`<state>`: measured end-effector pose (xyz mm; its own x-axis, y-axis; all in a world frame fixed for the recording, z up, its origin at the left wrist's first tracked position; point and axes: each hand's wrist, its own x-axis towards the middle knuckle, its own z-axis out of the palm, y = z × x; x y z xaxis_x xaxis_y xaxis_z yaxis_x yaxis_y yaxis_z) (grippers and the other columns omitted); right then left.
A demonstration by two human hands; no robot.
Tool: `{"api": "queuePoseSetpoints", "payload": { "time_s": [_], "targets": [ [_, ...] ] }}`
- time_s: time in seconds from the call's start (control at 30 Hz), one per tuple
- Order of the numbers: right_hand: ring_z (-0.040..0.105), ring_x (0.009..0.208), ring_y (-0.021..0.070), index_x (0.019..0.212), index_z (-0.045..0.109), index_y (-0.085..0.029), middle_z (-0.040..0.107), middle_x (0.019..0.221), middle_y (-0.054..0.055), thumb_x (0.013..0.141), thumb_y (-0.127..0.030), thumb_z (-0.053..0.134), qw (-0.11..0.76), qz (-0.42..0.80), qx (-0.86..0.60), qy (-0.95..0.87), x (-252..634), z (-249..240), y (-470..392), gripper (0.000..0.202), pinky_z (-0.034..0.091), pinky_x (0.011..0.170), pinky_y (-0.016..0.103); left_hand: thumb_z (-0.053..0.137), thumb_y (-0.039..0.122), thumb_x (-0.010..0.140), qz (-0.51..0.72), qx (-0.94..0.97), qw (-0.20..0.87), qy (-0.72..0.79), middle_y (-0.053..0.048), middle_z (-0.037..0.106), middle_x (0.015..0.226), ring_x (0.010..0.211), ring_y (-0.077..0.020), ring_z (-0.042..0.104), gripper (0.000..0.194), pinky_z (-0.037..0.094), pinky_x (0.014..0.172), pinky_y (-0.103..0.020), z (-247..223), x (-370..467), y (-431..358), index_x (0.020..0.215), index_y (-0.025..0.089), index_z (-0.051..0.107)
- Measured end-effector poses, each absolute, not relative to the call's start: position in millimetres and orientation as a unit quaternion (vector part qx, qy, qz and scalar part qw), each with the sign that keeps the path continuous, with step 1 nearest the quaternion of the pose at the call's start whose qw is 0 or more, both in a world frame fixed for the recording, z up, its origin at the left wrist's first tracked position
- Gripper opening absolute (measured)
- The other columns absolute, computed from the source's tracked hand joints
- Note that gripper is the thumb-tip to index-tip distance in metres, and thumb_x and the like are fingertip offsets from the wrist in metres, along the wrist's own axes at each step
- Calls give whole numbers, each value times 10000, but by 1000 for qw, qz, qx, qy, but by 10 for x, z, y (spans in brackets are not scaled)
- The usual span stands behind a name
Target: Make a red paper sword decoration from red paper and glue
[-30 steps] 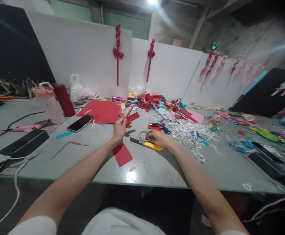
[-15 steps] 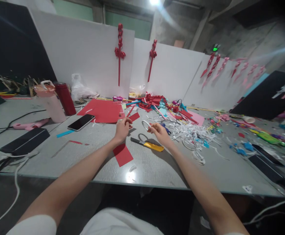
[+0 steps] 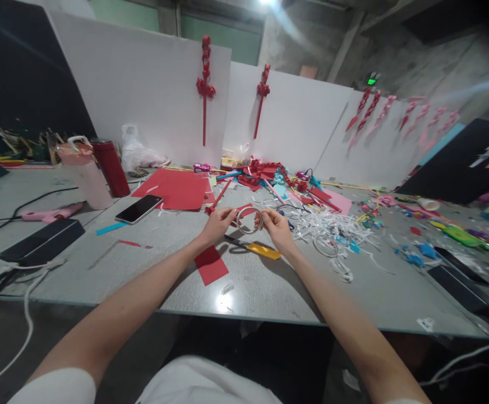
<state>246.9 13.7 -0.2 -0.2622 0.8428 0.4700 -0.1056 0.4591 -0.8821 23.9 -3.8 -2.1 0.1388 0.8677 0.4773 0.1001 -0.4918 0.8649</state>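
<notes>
A narrow, pale tape roll point(image 3: 248, 232) is held up just above the table between my two hands. My left hand point(image 3: 218, 225) pinches its left side with thumb and fingertips. On the opposite side my right hand point(image 3: 278, 230) grips the rim, fingers closed. Under them lies a yellow utility knife point(image 3: 263, 251) with a dark blade end pointing left. A small red paper rectangle point(image 3: 211, 266) rests on the table below my left wrist. Just beyond my left hand is a red paper stick point(image 3: 220, 196), lying diagonally.
A black phone point(image 3: 139, 209) lies left beside large red paper point(image 3: 177, 189). Bottles point(image 3: 110, 168), a pink glue gun point(image 3: 53, 213) and a black box point(image 3: 42, 241) stand or lie further left. Shredded white strips point(image 3: 332, 224) heap on the right. Red ornaments point(image 3: 205, 87) hang on the white board.
My left hand has left the red stick and moved right to take hold of the tape roll. The roll has turned to face me more; my right hand still holds it.
</notes>
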Motion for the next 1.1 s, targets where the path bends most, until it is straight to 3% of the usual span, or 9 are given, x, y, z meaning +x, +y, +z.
{"api": "queuePoseSetpoints", "payload": {
  "time_s": [0.17, 0.43, 0.7, 0.9, 1.1],
  "targets": [
    [689, 731, 178, 1066, 663, -213, 734, 845, 41, 964, -526, 621, 551, 365, -284, -694, 2454, 52, 70, 332, 523, 653, 305, 552, 541, 978, 541, 679, 361, 340, -92, 765, 900, 804, -192, 724, 449, 598, 760, -306, 2, 250, -67, 1015, 138, 746],
    [659, 758, 169, 1314, 636, -253, 724, 897, 41, 1048, -453, 491, 525, 238, -281, -767, 2441, 91, -90, 363, 531, 718, 327, 539, 483, 1003, 544, 711, 281, 346, -74, 773, 920, 867, -200, 720, 385, 548, 807, -301, 23, 218, -84, 1038, 165, 754],
    [728, 870, 214, 1262, 586, -258, 727, 1009, 72, 1010, -486, 555, 505, 247, -269, -782, 2467, 101, -130, 341, 576, 772, 349, 518, 440, 1017, 530, 738, 225, 352, -61, 777, 912, 841, -195, 727, 340, 546, 792, -300, 9, 196, -79, 1072, 188, 740],
    [721, 712, 211, 1161, 610, -266, 697, 814, 17, 986, -474, 602, 411, 208, -276, -844, 2490, 55, -93, 272, 555, 698, 339, 508, 336, 1020, 490, 789, 166, 333, -80, 771, 918, 830, -193, 717, 281, 526, 773, -292, -50, 178, -58, 1057, 175, 737],
    [697, 663, 199, 951, 596, -255, 657, 771, 7, 951, -456, 655, 414, 194, -275, -846, 2490, 38, -80, 210, 516, 607, 302, 506, 266, 1006, 475, 798, 185, 321, -89, 769, 947, 842, -191, 705, 250, 516, 776, -289, -78, 180, -62, 1038, 160, 730]
  ]
}}
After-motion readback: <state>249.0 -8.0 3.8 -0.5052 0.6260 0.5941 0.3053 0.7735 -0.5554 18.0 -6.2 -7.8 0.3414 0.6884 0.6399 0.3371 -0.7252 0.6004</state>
